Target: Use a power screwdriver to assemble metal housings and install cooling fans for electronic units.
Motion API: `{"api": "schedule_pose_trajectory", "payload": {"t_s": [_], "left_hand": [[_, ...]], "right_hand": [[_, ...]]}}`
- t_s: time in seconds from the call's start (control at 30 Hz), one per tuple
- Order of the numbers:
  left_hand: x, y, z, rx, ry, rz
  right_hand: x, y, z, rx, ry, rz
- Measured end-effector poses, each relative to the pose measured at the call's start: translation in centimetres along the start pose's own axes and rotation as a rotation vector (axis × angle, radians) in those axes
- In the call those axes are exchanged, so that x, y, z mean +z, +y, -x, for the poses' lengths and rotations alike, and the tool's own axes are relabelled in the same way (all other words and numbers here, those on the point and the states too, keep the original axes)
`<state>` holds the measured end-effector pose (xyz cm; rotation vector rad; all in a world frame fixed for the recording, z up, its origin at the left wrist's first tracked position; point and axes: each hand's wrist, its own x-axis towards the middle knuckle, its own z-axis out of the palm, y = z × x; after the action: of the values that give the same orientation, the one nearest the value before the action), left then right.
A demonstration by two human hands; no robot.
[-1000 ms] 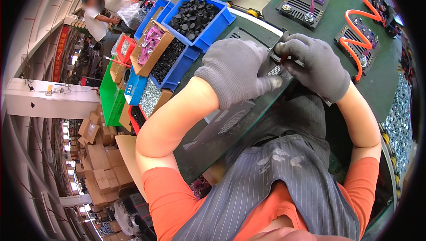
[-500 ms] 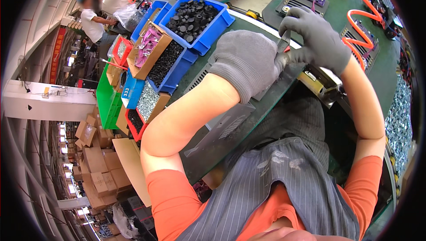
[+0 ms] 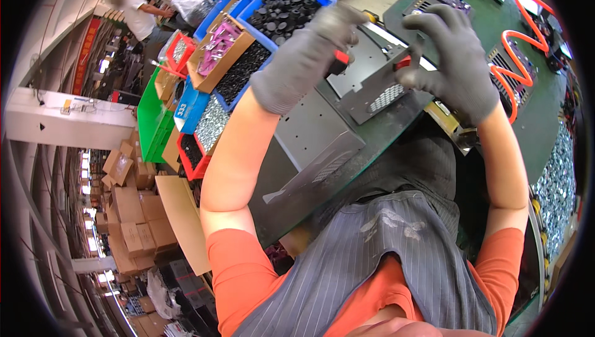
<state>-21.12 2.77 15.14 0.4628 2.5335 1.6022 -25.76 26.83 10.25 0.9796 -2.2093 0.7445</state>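
- We see the left hand in a grey knit glove (image 3: 294, 67) raised, fingers curled around what looks like a small black-and-red block (image 3: 338, 63).
- Our right hand in a matching grey glove (image 3: 457, 67) has its fingers arched and spread from the thumb, beside a small red piece (image 3: 403, 62); we cannot tell whether it pinches that piece.
- Between our hands, the bent grey sheet-metal part with a perforated mesh patch (image 3: 364, 94) stands on the dark green worktop (image 3: 383, 131), next to a flat grey metal panel with a folded edge (image 3: 310, 127).
- We judge the sheet-metal part stiff and fairly light, smooth enough to slip in knit gloves, with edges possibly sharp.
- We would hold it by its upright folded wall, clear of the mesh, steadying the far corner.
- The small block looks light and hard; we would pinch its sides.
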Motion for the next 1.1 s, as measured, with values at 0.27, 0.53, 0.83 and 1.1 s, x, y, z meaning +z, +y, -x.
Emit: {"api": "schedule_pose_trajectory", "payload": {"t_s": [0.27,0.53,0.83,1.1], "left_hand": [[2.6,0.9,4.1,0.098,0.151,0.185],[-1.3,3.1,11.5,0.010,0.313,-0.387],[2.4,2.3,16.3,-0.033,0.024,-1.033],[3.9,0.4,15.9,0.031,0.151,-1.156]], "right_hand": [[2.2,-7.8,-0.4,0.075,-0.058,-0.695],[0.9,-9.3,4.3,0.095,-0.280,-1.113],[3.5,-12.3,5.6,-0.364,-0.179,-0.364],[2.4,-12.5,3.5,-0.317,-0.203,-0.269]]}}
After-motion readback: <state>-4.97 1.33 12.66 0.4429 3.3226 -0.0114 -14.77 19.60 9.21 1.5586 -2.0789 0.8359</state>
